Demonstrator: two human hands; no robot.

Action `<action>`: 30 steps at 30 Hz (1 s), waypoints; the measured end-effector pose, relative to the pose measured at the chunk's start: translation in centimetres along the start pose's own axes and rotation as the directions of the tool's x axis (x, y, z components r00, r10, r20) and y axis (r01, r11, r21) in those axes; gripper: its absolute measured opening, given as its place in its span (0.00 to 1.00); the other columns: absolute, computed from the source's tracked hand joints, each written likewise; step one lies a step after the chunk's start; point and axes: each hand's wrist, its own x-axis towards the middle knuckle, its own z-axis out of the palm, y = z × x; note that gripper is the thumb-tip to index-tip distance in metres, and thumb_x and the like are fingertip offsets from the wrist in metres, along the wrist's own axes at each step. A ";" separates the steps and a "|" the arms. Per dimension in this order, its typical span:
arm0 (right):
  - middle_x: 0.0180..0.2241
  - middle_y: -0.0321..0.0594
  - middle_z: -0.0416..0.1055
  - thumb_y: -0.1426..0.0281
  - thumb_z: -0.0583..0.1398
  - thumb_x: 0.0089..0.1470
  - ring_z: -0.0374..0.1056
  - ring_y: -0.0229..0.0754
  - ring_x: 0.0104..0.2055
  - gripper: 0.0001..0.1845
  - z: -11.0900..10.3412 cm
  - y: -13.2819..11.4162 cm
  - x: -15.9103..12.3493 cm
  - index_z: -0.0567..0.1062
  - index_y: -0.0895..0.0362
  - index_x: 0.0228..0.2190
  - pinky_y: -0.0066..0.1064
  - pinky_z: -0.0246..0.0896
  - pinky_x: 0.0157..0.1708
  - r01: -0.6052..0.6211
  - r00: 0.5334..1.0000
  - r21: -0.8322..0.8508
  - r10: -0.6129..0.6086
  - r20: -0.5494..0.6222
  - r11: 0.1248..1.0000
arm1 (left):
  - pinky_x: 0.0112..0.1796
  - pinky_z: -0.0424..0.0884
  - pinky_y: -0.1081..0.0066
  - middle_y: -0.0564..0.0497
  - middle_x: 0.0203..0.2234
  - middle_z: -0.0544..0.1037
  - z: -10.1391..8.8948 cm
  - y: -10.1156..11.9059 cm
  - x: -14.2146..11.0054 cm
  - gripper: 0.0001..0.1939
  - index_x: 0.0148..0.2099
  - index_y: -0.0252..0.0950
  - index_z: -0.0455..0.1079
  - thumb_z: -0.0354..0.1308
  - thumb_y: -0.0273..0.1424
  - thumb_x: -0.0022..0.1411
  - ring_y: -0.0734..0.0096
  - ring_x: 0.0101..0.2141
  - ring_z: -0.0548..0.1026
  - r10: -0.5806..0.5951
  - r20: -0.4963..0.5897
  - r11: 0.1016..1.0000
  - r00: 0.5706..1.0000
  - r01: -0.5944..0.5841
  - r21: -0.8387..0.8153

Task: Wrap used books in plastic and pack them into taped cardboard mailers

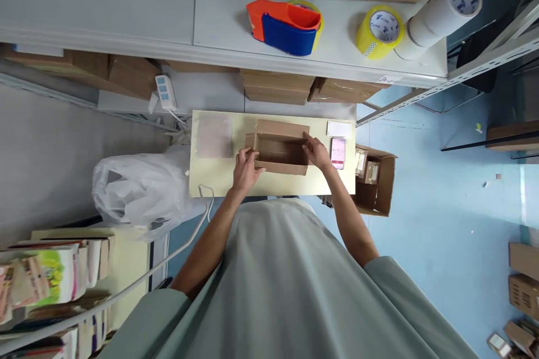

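Observation:
A small open cardboard box [280,148] sits in the middle of a pale yellow table [219,179]. My left hand [246,165] grips the box's left end, fingers curled over its flap. My right hand [315,151] holds the right end, fingers bent onto that side's edge. The inside of the box looks empty. A phone with a pink screen [338,152] lies just right of my right hand, with a white slip of paper [339,129] beyond it. A greyish flat sheet [214,136] lies on the table to the left of the box.
A shelf above carries an orange and blue tape dispenser [286,25], a yellow tape roll [379,31] and white rolls [442,14]. An open carton [377,179] stands right of the table, a white plastic bag [141,188] left of it. A power strip [165,91] hangs behind.

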 end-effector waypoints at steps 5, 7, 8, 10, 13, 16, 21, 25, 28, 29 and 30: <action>0.42 0.46 0.77 0.66 0.56 0.74 0.74 0.50 0.40 0.33 -0.7 -0.3 0.2 0.66 0.52 0.76 0.43 0.76 0.46 -0.009 1.000 -0.025 0.010 0.020 1.000 | 0.68 0.72 0.44 0.37 0.66 0.67 0.3 -0.1 -0.2 0.36 0.64 0.42 0.70 0.79 0.25 0.57 0.39 0.69 0.70 -0.013 -0.018 0.998 1.000 0.012 -0.059; 0.40 0.45 0.78 0.66 0.56 0.74 0.73 0.50 0.39 0.33 -1.1 -0.7 0.0 0.67 0.52 0.75 0.43 0.76 0.45 -0.012 1.000 -0.027 0.012 0.003 1.000 | 0.68 0.72 0.44 0.37 0.67 0.67 0.1 -0.3 -0.4 0.39 0.65 0.43 0.69 0.80 0.26 0.56 0.39 0.69 0.70 0.000 -0.014 0.996 1.000 -0.001 -0.092; 0.39 0.45 0.78 0.66 0.56 0.73 0.73 0.50 0.39 0.33 -1.3 -1.1 -0.3 0.67 0.52 0.75 0.43 0.75 0.44 -0.017 1.000 -0.031 0.017 -0.007 0.999 | 0.69 0.72 0.44 0.37 0.67 0.68 -0.1 -0.4 -0.4 0.40 0.67 0.43 0.68 0.80 0.27 0.56 0.39 0.70 0.69 0.011 -0.011 0.993 1.000 -0.012 -0.113; 0.38 0.44 0.78 0.65 0.57 0.72 0.73 0.50 0.38 0.33 -1.8 -1.9 -1.0 0.67 0.52 0.75 0.42 0.75 0.43 -0.034 0.999 -0.039 0.033 -0.025 0.999 | 0.69 0.71 0.45 0.37 0.67 0.69 -0.6 -0.8 -0.5 0.44 0.70 0.42 0.66 0.81 0.30 0.56 0.40 0.70 0.70 0.030 -0.001 0.986 1.000 -0.030 -0.164; 0.36 0.42 0.77 0.63 0.58 0.72 0.72 0.49 0.36 0.33 -2.4 -3.9 -2.4 0.68 0.52 0.74 0.39 0.72 0.40 -0.069 0.997 -0.047 0.067 -0.043 0.997 | 0.66 0.73 0.48 0.37 0.67 0.73 -1.6 -1.8 -0.3 0.46 0.74 0.41 0.61 0.79 0.37 0.59 0.43 0.67 0.73 0.025 0.009 0.963 1.000 -0.022 -0.270; 0.35 0.40 0.76 0.59 0.58 0.72 0.71 0.48 0.34 0.33 -2.8 -6.5 -4.0 0.70 0.53 0.74 0.37 0.70 0.38 -0.090 0.994 -0.051 0.086 -0.073 0.995 | 0.60 0.78 0.52 0.37 0.64 0.77 -3.0 -3.8 0.5 0.35 0.73 0.41 0.63 0.70 0.41 0.69 0.49 0.61 0.78 -0.046 -0.043 0.930 0.998 0.027 -0.366; 0.31 0.39 0.75 0.53 0.57 0.74 0.71 0.48 0.33 0.35 -3.2 -11.2 -6.4 0.72 0.57 0.72 0.39 0.71 0.38 -0.126 0.985 -0.034 0.121 -0.123 0.992 | 0.67 0.70 0.44 0.33 0.61 0.77 -5.4 -8.6 3.5 0.28 0.67 0.36 0.68 0.66 0.37 0.69 0.40 0.64 0.74 -0.315 -0.232 0.918 0.920 0.233 -0.321; 0.29 0.39 0.76 0.51 0.57 0.72 0.72 0.49 0.31 0.35 -3.0 -14.3 -8.0 0.75 0.56 0.70 0.41 0.74 0.38 -0.180 0.970 -0.004 0.177 -0.165 0.984 | 0.71 0.62 0.41 0.24 0.66 0.70 -6.6 -12.6 6.4 0.39 0.69 0.27 0.64 0.73 0.34 0.61 0.30 0.70 0.67 -0.559 -0.198 0.816 0.805 0.492 -0.304; 0.28 0.38 0.76 0.50 0.58 0.71 0.72 0.49 0.30 0.35 -2.6 -16.0 -9.0 0.76 0.54 0.69 0.41 0.75 0.36 -0.226 0.957 0.011 0.224 -0.182 0.974 | 0.70 0.60 0.41 0.20 0.67 0.67 -6.9 -15.1 8.0 0.43 0.67 0.22 0.63 0.77 0.35 0.58 0.29 0.71 0.63 -0.668 -0.146 0.726 0.730 0.596 -0.343; 0.28 0.38 0.76 0.50 0.58 0.70 0.72 0.49 0.30 0.35 -2.5 -16.4 -9.4 0.77 0.54 0.69 0.41 0.75 0.35 -0.242 0.953 0.013 0.240 -0.186 0.970 | 0.70 0.59 0.41 0.21 0.66 0.68 -6.9 -15.7 8.4 0.41 0.65 0.22 0.64 0.76 0.38 0.59 0.31 0.71 0.63 -0.686 -0.127 0.703 0.716 0.608 -0.368; 0.28 0.38 0.76 0.50 0.58 0.70 0.72 0.49 0.29 0.35 -2.4 -16.8 -9.7 0.77 0.54 0.69 0.40 0.74 0.35 -0.258 0.948 0.014 0.256 -0.189 0.966 | 0.70 0.57 0.43 0.23 0.65 0.70 -6.8 -16.2 8.7 0.38 0.62 0.21 0.65 0.75 0.42 0.62 0.34 0.72 0.62 -0.694 -0.108 0.686 0.712 0.607 -0.401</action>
